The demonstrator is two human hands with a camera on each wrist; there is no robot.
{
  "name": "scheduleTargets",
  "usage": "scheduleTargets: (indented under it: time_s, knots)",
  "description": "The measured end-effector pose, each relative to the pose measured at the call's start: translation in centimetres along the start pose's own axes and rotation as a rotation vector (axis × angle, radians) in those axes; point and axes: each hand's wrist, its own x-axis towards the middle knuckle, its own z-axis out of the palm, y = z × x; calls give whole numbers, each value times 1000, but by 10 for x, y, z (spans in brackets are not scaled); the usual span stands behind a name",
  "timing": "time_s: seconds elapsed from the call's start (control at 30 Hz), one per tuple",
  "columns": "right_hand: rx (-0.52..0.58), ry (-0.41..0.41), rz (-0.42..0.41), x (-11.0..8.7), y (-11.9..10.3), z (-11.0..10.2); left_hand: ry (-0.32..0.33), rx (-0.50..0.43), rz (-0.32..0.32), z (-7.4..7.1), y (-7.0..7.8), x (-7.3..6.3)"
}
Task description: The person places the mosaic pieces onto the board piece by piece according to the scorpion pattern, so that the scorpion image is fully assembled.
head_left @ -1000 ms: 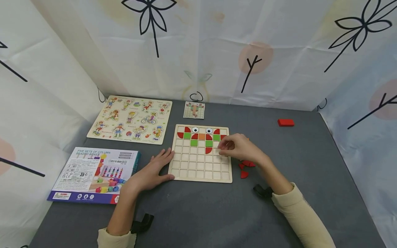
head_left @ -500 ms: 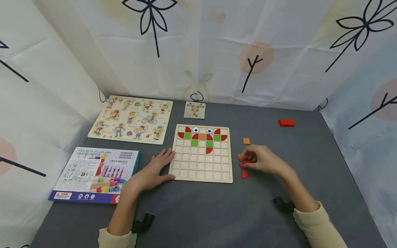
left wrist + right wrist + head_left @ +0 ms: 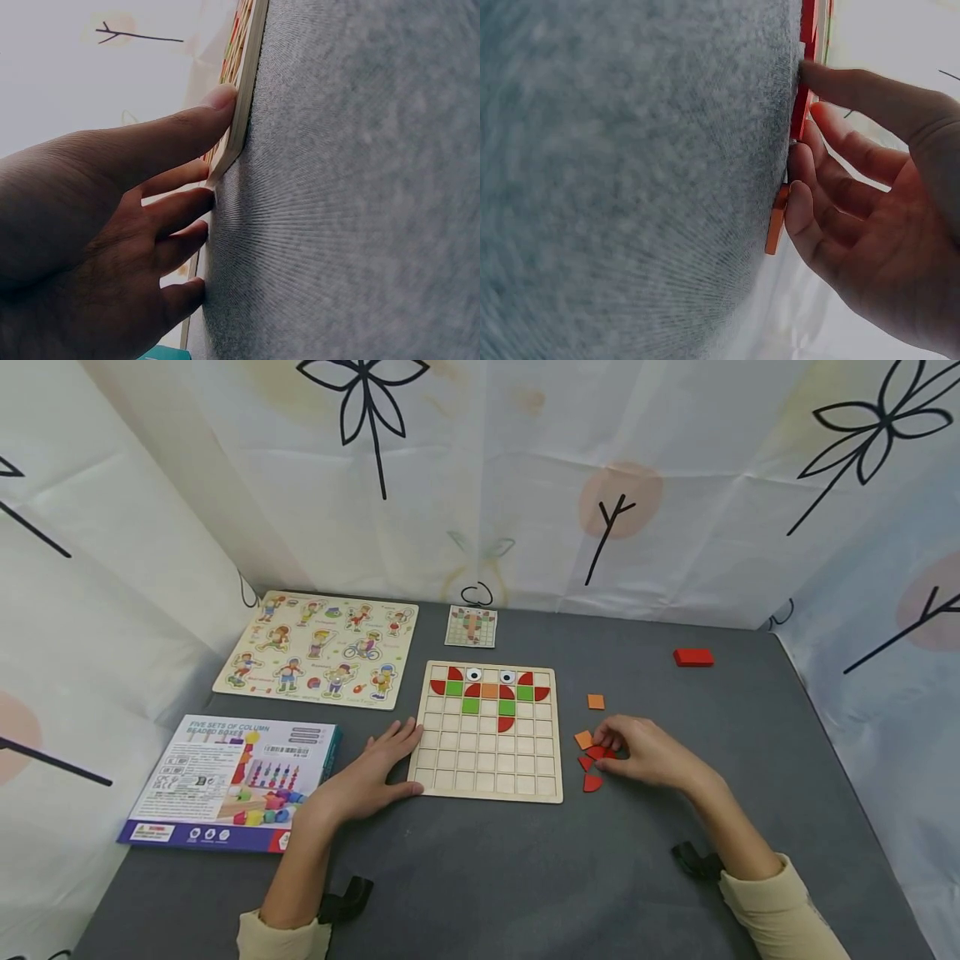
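A wooden grid board [image 3: 456, 758] bears red, green and orange tiles and two eye tiles in its upper rows. My left hand [image 3: 365, 770] rests at its left edge, fingers spread, the thumb [image 3: 219, 97] against the near corner. Right of the board, my right hand [image 3: 647, 753] pinches a red tile [image 3: 801, 112] between thumb and fingers, low over the table. Other red tiles, among them a quarter-round one [image 3: 592, 783], lie beside the fingertips. An orange square tile [image 3: 584, 740] lies just beyond them, and another orange tile [image 3: 596, 702] farther back.
Behind the board lies a small pattern card [image 3: 471, 627]. A puzzle board with printed children [image 3: 315, 650] and a boxed toy set [image 3: 225, 785] take up the left side. A red block [image 3: 693, 657] sits at the back right. White curtains [image 3: 480, 485] enclose the grey table [image 3: 480, 893].
My right hand has left the board's right side and moved right to the loose red tiles, uncovering the orange tiles. The left hand stays at the board's edge.
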Motion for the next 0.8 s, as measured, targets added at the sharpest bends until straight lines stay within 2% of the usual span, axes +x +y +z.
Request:
scheduleTargets:
  time_s: [0.2, 0.4, 0.53, 0.8]
  knots:
    - [0, -19, 0, 1, -1, -1, -10, 18, -19, -1, 2, -1]
    - [9, 0, -20, 1, -2, -7, -33, -14, -25, -13, 26, -7]
    - [65, 1, -35, 6, -7, -9, -51, -6, -47, -20, 42, -10]
    - [181, 3, -113, 27, -23, -4, -55, 12, -60, -20, 43, -10]
